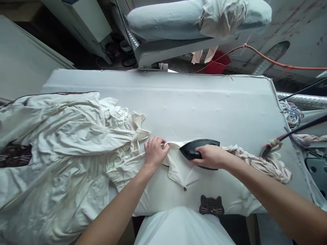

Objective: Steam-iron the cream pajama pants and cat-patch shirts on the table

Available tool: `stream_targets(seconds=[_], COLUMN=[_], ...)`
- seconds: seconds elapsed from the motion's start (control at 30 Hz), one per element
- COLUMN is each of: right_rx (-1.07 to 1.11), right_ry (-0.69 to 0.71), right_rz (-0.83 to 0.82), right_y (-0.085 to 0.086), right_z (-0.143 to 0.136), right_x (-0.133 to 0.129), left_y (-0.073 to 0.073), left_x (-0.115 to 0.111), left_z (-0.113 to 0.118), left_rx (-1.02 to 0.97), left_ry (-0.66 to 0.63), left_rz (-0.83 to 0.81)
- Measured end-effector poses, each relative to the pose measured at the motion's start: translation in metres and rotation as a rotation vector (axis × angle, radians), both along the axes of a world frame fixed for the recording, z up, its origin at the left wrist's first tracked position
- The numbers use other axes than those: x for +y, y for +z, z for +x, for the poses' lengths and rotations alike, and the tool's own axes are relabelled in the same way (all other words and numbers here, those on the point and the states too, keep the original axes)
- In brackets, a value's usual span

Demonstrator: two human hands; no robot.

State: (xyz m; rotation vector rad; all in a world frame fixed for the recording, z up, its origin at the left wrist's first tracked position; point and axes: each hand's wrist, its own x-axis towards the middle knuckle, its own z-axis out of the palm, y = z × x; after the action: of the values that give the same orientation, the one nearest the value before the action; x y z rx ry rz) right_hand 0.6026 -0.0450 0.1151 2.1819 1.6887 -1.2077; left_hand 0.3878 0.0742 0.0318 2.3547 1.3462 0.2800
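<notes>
A cream garment [163, 190] lies along the near edge of the ironing table, with a dark cat-face patch [211, 205] at its lower right. Its pointed collar [177, 170] is spread out, a small dark button at the tip. My left hand [155, 151] pinches the collar's edge between thumb and fingers. Wrapped around the handle of a black iron [209, 144] is my right hand [211, 156]. The iron's tip points left and rests at the collar's right side, a short way from my left hand. The sole is hidden underneath.
Crumpled cream garments [63, 143] pile up on the left of the pale padded table [204, 98]. A twisted cloth wrap [276, 166] and dark hose lie to the right. Behind the table stand a padded sleeve arm [166, 20] and a red bucket [217, 64].
</notes>
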Motion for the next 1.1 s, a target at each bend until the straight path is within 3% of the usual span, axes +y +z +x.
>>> stream_targets(seconds=[0.1, 0.23, 0.3, 0.37, 0.47, 0.57, 0.63, 0.7, 0.77, 0.83, 0.93, 1.0, 1.1], right_rx=[-0.069, -0.082, -0.077, -0.076, -0.091, -0.109, -0.094, -0.064, -0.036, -0.021, 0.028, 0.073, 0.086], right_ry=[0.15, 0.146, 0.12, 0.086, 0.067, 0.056, 0.026, -0.044, -0.144, -0.238, -0.342, -0.42, -0.555], right_rz=[0.007, 0.014, 0.021, 0.018, 0.003, -0.029, -0.056, -0.085, -0.109, -0.12, -0.105, -0.093, -0.088], right_y=[-0.006, -0.011, -0.012, -0.012, -0.013, -0.011, -0.004, 0.006, 0.017, 0.022, 0.016, 0.005, -0.01], right_z=[-0.03, -0.054, -0.058, -0.06, -0.063, -0.063, -0.061, -0.058, -0.061, -0.073, -0.102, -0.122, -0.143], right_x=[0.024, 0.058, 0.067, 0.07, 0.071, 0.07, 0.062, 0.045, 0.02, -0.004, -0.028, -0.036, -0.043], left_y=[0.006, 0.004, 0.0, -0.003, -0.002, 0.002, 0.006, 0.01, 0.014, 0.017, 0.017, 0.016, 0.013], left_x=[0.005, 0.01, 0.017, 0.029, 0.051, 0.064, 0.066, 0.067, 0.071, 0.077, 0.092, 0.103, 0.115], left_z=[0.011, 0.001, -0.029, -0.073, -0.139, -0.166, -0.157, -0.131, -0.093, -0.051, 0.007, 0.033, 0.051], left_rx=[-0.032, -0.023, 0.04, 0.2, 0.441, 0.513, 0.475, 0.331, 0.133, 0.009, 0.075, 0.178, 0.228], left_ry=[-0.022, -0.107, -0.145, -0.177, -0.134, -0.039, -0.049, -0.165, -0.42, -0.775, -1.236, -1.36, -1.375], left_rz=[0.021, 0.0, -0.001, -0.036, -0.222, -0.268, -0.203, -0.135, -0.08, -0.07, -0.121, -0.143, -0.146])
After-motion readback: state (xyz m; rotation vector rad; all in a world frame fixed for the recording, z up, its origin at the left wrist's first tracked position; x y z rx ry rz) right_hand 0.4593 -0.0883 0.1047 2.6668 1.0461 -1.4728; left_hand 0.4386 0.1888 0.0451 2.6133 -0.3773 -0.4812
